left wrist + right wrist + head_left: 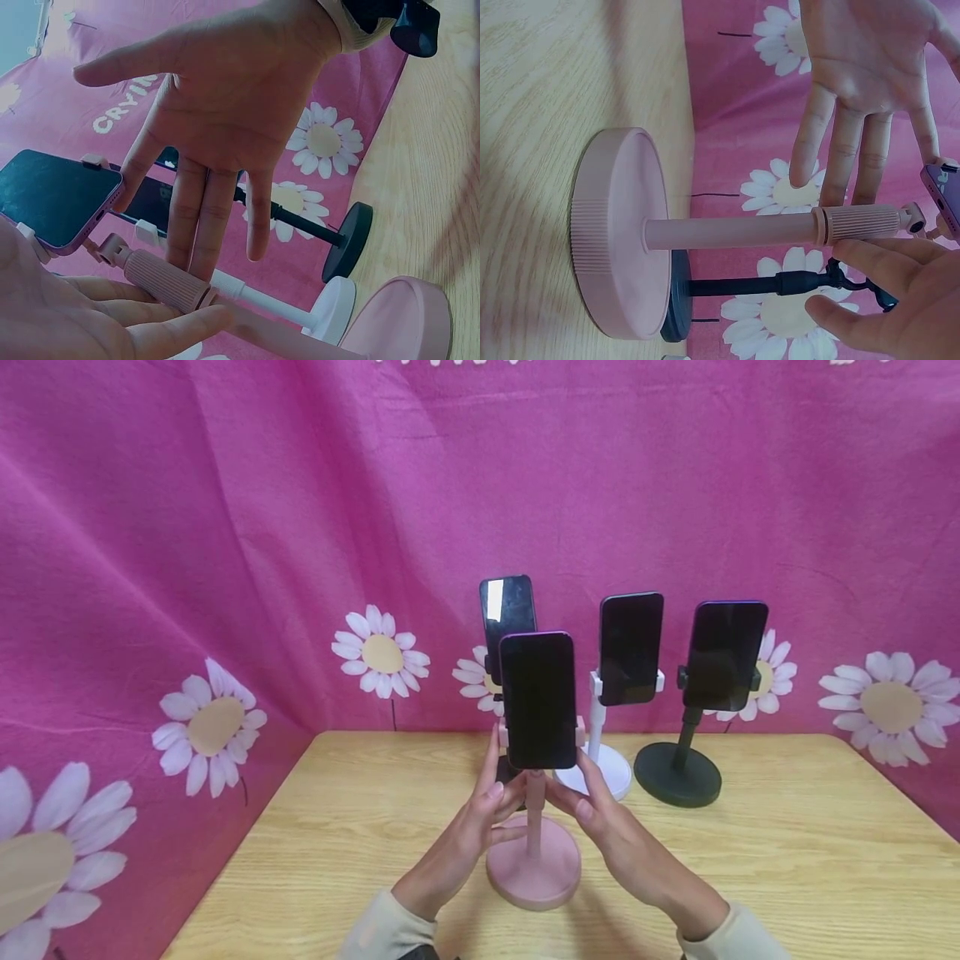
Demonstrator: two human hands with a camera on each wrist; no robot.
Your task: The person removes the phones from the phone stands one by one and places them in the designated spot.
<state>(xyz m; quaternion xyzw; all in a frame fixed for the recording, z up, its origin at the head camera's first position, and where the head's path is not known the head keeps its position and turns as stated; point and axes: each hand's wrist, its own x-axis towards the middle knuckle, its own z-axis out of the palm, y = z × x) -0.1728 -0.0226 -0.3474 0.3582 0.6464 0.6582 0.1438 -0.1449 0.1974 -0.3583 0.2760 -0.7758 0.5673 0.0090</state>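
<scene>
A pink phone stand stands on the table with a dark-screened phone upright in its clamp. My left hand is on the stand's left, its index finger reaching up beside the clamp. On the other side is my right hand, palm facing inward. In the left wrist view the straight fingers of the right hand reach the ribbed collar from behind, and the left hand lies along its near side. The right wrist view shows both hands' extended fingers at the collar, with the round base on the table.
Behind stand a white stand and a black stand, each holding a phone. Another phone on a dark stand is partly hidden behind the pink one. A pink flowered cloth hangs at the back and sides of the wooden table.
</scene>
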